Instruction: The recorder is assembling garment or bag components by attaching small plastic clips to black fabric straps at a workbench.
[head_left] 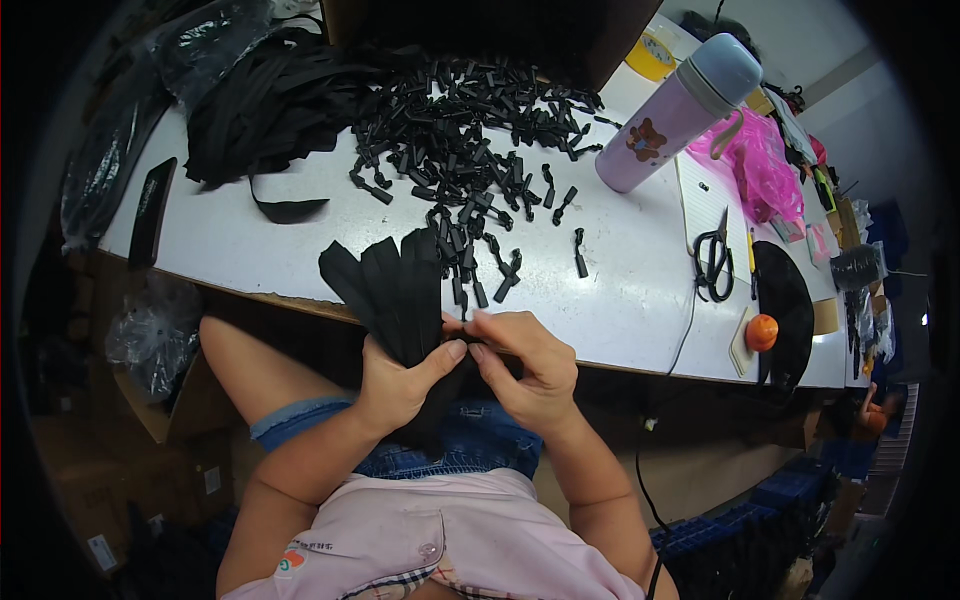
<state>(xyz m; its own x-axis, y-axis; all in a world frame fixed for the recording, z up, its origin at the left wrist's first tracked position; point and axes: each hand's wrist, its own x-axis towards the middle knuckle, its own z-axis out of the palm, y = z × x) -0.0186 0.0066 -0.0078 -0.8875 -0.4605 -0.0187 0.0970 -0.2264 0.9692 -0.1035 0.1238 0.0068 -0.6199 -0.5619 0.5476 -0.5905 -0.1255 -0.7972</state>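
My left hand (398, 388) is closed round a fan of flat black fabric strips (385, 290), like zipper tape, whose ends spread over the table's front edge. My right hand (532, 368) meets it at the thumbs, fingers pinched together. Whatever small dark piece sits between the fingertips is too hidden to make out. Just beyond the fingers begins a scattered heap of small black zipper pulls (440, 130), each a short bar with a metal-like end. One loose pull (580, 253) lies apart to the right of the heap.
A larger bundle of black strips (260, 110) lies back left, near a dark flat phone-like object (152, 212). On the right stand a lilac thermos bottle (665, 125), black-handled scissors (714, 265), a notepad (705, 200), a pink plastic bag (750, 160) and an orange round object (761, 333).
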